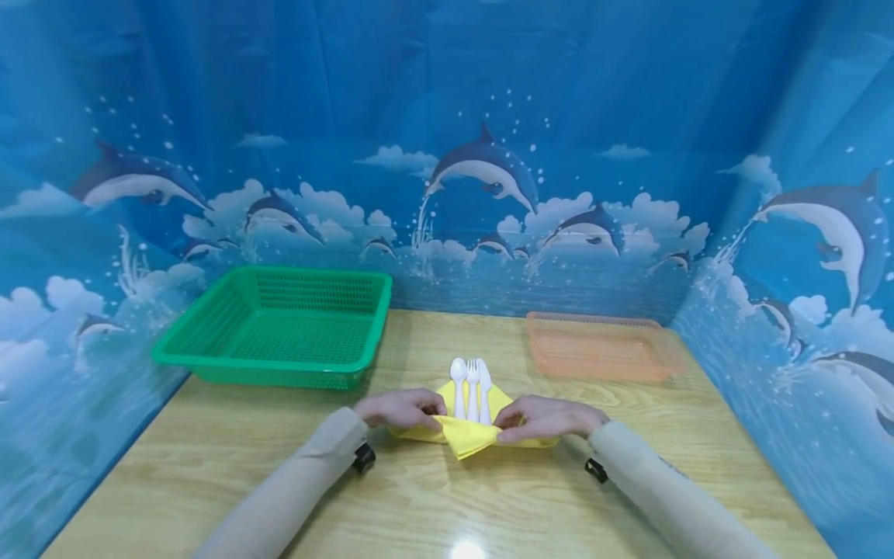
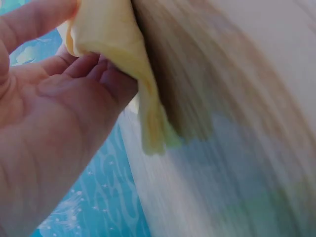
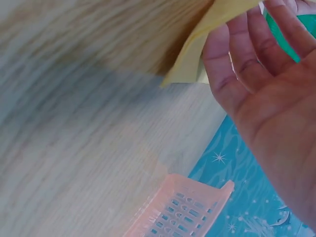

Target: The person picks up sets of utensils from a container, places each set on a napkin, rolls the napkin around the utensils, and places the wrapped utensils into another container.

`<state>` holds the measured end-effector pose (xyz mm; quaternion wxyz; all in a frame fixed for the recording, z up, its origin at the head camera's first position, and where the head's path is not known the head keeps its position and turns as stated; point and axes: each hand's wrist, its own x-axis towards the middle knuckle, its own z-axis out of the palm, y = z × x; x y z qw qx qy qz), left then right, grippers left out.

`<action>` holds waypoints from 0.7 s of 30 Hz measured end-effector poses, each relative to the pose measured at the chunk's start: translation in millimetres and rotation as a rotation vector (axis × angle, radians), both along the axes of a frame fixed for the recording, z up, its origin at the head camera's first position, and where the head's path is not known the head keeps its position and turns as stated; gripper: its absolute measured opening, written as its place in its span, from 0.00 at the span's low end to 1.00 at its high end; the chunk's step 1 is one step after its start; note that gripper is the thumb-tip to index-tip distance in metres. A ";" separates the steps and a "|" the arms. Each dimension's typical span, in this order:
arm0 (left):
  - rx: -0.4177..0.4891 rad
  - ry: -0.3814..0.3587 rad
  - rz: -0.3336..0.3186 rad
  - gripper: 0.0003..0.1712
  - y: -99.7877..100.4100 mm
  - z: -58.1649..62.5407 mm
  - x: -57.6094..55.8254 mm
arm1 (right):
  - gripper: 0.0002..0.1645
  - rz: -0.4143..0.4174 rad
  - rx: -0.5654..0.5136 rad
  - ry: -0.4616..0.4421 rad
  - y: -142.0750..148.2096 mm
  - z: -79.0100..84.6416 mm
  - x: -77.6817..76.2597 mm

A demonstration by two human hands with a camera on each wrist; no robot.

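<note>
A yellow cloth napkin (image 1: 466,436) lies on the table in the head view, its near edge folded up over the handles of a white spoon (image 1: 458,371), fork (image 1: 472,376) and knife (image 1: 485,380). These lie side by side, heads pointing away from me. My left hand (image 1: 405,408) grips the fold on its left; in the left wrist view the thumb and curled fingers (image 2: 89,66) take the cloth (image 2: 111,29) between them. On the other side my right hand (image 1: 548,418) pinches the fold, and its fingers (image 3: 237,54) are behind the cloth in the right wrist view.
A green mesh basket (image 1: 272,365) stands at the back left of the wooden table (image 1: 447,512). At the back right lies a shallow pink basket (image 1: 594,373). A blue dolphin-print curtain (image 1: 349,93) encloses the back and sides.
</note>
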<state>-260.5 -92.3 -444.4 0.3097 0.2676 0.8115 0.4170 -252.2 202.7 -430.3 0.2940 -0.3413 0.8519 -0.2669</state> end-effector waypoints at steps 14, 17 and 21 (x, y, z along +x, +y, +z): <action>-0.130 0.144 -0.054 0.28 -0.6 4.1 3.6 | 0.21 -0.111 0.002 0.132 -8.6 -7.1 -4.4; -0.144 0.266 -0.040 0.16 3.8 6.5 2.4 | 0.26 -0.182 0.011 0.119 -8.8 -7.9 -5.7; -0.143 0.384 -0.006 0.19 10.4 8.1 -1.9 | 0.21 -0.230 -0.025 0.119 -9.3 -9.9 -9.6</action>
